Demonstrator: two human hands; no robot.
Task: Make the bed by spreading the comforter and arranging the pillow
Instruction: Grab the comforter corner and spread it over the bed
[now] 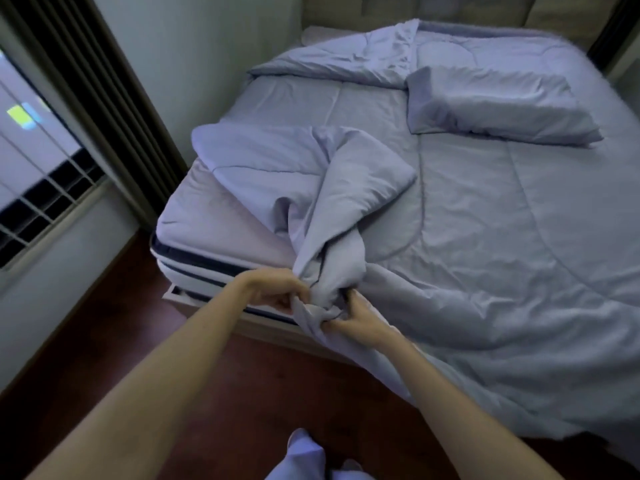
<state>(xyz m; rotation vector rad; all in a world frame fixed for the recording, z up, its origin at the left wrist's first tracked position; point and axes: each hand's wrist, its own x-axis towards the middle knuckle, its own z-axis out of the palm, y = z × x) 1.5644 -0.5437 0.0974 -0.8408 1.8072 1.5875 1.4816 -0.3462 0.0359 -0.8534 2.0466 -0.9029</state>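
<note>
**Both hands on twisted comforter corner, bed's near-left edge**

Comforter (485, 237): lilac, quilted; covers centre and right of the frame and hangs over the bed's near edge at lower right. Its near-left corner is folded back on itself, left of centre, and twisted into a bunched rope that runs down to the 2 hands at lower centre; a 2nd fold lies turned over at top centre, near the headboard (450, 8).

Left hand (273, 289): fingers curled round the bunched end of the comforter; gripping it; forearm enters from lower left.

Right hand (360, 320): just beside the left, fingers and thumb pinching the same bunch from the right; forearm enters from lower right.

Pillow (495, 105): 1 in view, same lilac; lies flat on top of the comforter in the upper right, set at a slant; well apart from both hands.

Mattress (207, 216): pale sheeted corner laid bare left of centre, dark piping along its side.

Surroundings: dark reddish floor (225, 393) across the bottom; striped curtain (104, 81) upper left, gridded window (34, 188) at the left edge; the person's pale trouser leg (301, 455) at bottom centre.
</note>
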